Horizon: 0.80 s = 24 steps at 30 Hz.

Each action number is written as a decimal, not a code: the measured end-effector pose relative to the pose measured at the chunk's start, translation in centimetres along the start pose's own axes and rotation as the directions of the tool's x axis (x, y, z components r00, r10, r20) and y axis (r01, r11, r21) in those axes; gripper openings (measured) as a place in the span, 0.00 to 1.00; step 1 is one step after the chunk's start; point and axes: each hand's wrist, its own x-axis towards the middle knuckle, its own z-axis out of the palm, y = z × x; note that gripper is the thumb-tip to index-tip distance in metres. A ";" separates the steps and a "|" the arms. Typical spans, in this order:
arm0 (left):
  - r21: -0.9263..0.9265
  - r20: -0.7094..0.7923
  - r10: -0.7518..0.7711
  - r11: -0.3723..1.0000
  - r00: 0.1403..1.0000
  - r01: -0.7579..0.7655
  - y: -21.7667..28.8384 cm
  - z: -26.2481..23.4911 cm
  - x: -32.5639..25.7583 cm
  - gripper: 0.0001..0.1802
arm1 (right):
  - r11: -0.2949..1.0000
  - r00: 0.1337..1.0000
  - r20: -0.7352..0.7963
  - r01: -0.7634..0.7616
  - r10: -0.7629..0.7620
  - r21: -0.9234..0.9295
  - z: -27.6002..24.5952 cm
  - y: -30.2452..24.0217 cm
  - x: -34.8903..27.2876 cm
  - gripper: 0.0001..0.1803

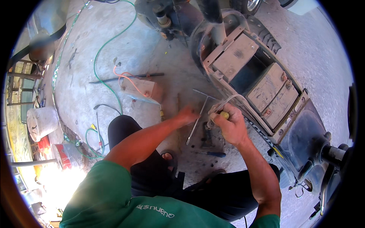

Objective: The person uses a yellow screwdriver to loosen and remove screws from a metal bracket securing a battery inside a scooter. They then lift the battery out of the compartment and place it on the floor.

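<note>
Our right hand point(234, 127) has its grip clamped on a small yellow-green rounded piece point(224, 114), which shows beside the thumb, above the dusty concrete floor point(171, 57) and near the scooter's grey rectangular battery frame point(280, 132). A pale, thin, flexible cable point(235, 95) loops between hand and frame; we do well to leave it slack, so nothing tugs at the pinch.

Our left hand point(188, 114) is blurred, its fingers curled close to a slim T-shaped metal tool point(194, 127); we cannot tell whether its grip is apart or together. A steady second hand there would suit small work.

Below, a blue-handled screwdriver point(216, 154) lies within easy reach. Farther right, dusty block-shaped batteries point(264, 83) show terminals, so we should hold bare metal clear of them. The same care suits the grey box point(137, 89) on the left, with its orange-red wire point(134, 80).
</note>
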 end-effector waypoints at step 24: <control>0.769 -0.398 0.838 0.527 0.374 -0.362 27.8 -5.6 3.8 0.47 | 0.791 0.984 0.168 0.055 0.061 -0.610 -6.7 -1.6 -4.8 0.17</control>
